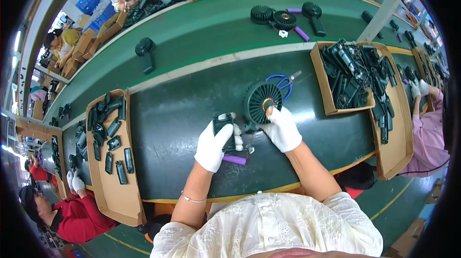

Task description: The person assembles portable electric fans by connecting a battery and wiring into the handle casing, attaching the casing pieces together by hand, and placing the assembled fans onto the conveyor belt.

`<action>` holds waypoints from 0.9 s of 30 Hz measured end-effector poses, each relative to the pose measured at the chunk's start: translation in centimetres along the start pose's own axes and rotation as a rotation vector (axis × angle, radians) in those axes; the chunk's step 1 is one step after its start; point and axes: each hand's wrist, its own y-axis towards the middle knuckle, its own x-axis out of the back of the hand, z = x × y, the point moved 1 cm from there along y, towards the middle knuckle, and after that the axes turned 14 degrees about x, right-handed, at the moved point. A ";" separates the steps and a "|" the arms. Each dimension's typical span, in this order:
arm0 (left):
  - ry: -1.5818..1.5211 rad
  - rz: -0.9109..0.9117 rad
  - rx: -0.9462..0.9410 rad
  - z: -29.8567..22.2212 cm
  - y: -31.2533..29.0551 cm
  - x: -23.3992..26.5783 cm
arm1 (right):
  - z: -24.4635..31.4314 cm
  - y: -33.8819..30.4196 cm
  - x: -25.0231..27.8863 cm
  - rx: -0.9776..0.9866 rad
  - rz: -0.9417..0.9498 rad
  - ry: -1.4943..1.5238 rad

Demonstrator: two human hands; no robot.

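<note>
Both my hands wear white gloves. My left hand (pixel 214 145) is closed around a dark green handle casing (pixel 222 126), with its fingers along the right side. To the right, my right hand (pixel 283 130) grips the round, ribbed head of a dark green handheld fan (pixel 257 104), thumb near the copper-coloured ring at its centre. Thin wires and a small pale part hang between the two hands. A purple cylindrical battery (pixel 234 160) is just below my left hand. Beyond the fan head lie blue-handled pliers (pixel 286 85), partly hidden by it.
A cardboard tray (pixel 115 195) with casing parts stands left. On the right, a box (pixel 343 110) heaped with dark parts rests on another tray (pixel 396 147). Past the ledge, a green conveyor belt (pixel 201 42) carries fans and purple batteries. Co-workers sit on both sides and opposite.
</note>
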 end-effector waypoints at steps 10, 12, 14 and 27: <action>0.190 0.150 0.083 0.7 1.7 -2.4 | 0.2 1.0 0.7 0.084 0.029 -0.227; 0.347 0.121 0.079 0.4 1.3 -2.3 | 0.1 0.7 0.4 0.051 0.037 -0.271; 0.330 0.141 0.114 0.6 0.8 -1.5 | -0.6 0.4 0.2 0.054 0.068 -0.293; 0.666 -0.047 -0.204 2.2 1.2 0.8 | 0.3 0.0 -0.7 -0.163 0.286 -0.578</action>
